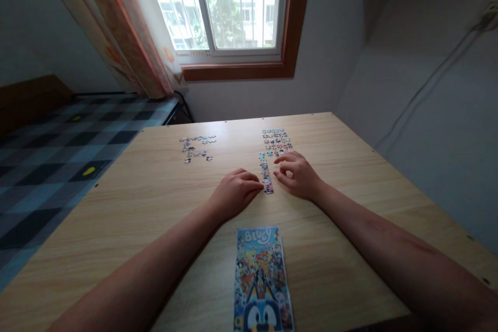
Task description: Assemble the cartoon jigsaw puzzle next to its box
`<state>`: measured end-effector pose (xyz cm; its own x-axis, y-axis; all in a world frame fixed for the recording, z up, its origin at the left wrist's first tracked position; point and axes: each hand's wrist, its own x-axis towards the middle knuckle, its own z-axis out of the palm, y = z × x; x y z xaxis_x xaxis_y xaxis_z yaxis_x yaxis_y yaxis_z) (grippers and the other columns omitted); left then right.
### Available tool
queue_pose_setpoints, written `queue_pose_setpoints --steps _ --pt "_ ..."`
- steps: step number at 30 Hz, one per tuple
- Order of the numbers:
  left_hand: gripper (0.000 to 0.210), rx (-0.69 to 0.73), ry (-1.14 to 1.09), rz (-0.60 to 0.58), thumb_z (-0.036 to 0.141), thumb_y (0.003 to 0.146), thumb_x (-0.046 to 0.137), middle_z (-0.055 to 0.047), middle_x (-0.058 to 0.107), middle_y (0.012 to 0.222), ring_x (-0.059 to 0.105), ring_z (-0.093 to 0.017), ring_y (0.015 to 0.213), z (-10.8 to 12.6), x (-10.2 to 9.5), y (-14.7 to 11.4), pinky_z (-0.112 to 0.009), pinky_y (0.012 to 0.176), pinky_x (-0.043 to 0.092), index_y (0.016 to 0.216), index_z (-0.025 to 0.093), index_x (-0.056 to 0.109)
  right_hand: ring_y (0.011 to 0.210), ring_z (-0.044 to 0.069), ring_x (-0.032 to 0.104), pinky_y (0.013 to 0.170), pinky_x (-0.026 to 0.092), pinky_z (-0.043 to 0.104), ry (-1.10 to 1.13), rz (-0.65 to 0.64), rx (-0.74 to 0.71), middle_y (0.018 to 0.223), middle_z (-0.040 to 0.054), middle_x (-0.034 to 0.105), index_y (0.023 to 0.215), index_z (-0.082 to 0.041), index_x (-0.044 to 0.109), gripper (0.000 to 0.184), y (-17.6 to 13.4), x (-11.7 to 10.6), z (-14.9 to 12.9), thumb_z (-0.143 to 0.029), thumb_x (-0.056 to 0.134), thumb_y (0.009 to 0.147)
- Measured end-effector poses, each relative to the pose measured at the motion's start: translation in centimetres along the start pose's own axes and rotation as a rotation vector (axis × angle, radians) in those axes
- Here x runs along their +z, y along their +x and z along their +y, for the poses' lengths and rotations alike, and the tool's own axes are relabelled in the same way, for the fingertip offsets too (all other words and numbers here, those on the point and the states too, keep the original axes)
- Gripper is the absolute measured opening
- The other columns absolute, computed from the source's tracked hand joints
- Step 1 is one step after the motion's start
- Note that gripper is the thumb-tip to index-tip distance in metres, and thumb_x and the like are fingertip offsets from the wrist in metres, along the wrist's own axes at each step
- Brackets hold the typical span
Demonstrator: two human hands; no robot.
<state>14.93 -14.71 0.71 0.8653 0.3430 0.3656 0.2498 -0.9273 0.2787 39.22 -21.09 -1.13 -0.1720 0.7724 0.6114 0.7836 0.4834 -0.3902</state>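
A narrow strip of joined jigsaw puzzle pieces point(265, 171) lies on the table, running away from me. My left hand point(238, 192) rests at its near left edge, fingers pressed together and fingertips touching the strip's side; whatever they may pinch is too small to make out. To the strip's right is my right hand point(298, 175), its thumb and fingers curved but apart, with nothing visible between them. Just beyond that hand, loose puzzle pieces point(277, 138) are laid out in rows. A Bluey picture sheet point(261, 275) with a crowd of cartoon characters lies nearest me.
Another group of loose puzzle pieces point(189, 148) lies at the far left of the wooden table point(155, 197). A bed with a checked cover point(46, 161) stands left of the table. Behind are a window point(241, 5) and a curtain point(128, 26); a wall borders the right.
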Motion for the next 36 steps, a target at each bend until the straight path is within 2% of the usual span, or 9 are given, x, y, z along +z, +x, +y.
queue_pose_setpoints --steps 5,13,20,29,36 --pt "0.024 0.002 -0.021 -0.007 0.032 0.100 0.055 -0.003 0.076 0.103 0.064 -0.019 0.092 0.0 0.0 0.0 -0.037 0.089 0.051 0.101 0.027 0.079 0.109 0.027 0.057 0.099 0.043 0.048 -0.034 -0.094 -0.048 0.115 0.0066 0.070 0.059 -0.021 0.053 0.033 -0.1 0.0 0.0 -0.026 0.069 0.087" --pt "0.024 -0.005 -0.027 0.008 0.033 0.099 0.056 -0.003 0.076 0.104 0.063 -0.019 0.094 -0.7 0.5 0.1 -0.037 0.091 0.049 0.100 0.027 0.080 0.112 0.028 0.056 0.100 0.040 0.049 -0.043 -0.148 -0.068 0.118 0.0069 0.069 0.057 -0.021 0.050 0.040 -0.2 0.2 0.3 -0.032 0.070 0.090" --pt "0.024 0.026 -0.013 0.028 0.032 0.098 0.056 -0.003 0.077 0.102 0.064 -0.018 0.092 -1.7 0.7 0.4 -0.036 0.090 0.049 0.099 0.027 0.080 0.111 0.028 0.058 0.099 0.041 0.048 -0.076 -0.139 -0.077 0.117 0.0075 0.071 0.056 -0.021 0.053 0.040 -0.1 0.3 0.4 -0.036 0.067 0.090" --pt "0.023 0.039 -0.014 0.032 0.022 0.093 0.057 -0.003 0.076 0.101 0.064 -0.018 0.092 -1.8 0.8 0.4 -0.036 0.091 0.050 0.099 0.025 0.080 0.111 0.027 0.058 0.101 0.040 0.046 -0.101 -0.153 -0.063 0.117 0.0059 0.070 0.056 -0.021 0.052 0.042 -0.1 0.4 0.8 -0.036 0.067 0.091" --pt "0.023 0.045 -0.008 0.029 0.021 0.094 0.057 -0.003 0.077 0.102 0.063 -0.018 0.092 -1.7 0.6 0.3 -0.036 0.089 0.051 0.099 0.025 0.079 0.109 0.026 0.058 0.099 0.042 0.045 -0.087 -0.102 -0.056 0.113 0.0063 0.072 0.056 -0.021 0.050 0.042 0.0 0.5 0.6 -0.036 0.064 0.093"
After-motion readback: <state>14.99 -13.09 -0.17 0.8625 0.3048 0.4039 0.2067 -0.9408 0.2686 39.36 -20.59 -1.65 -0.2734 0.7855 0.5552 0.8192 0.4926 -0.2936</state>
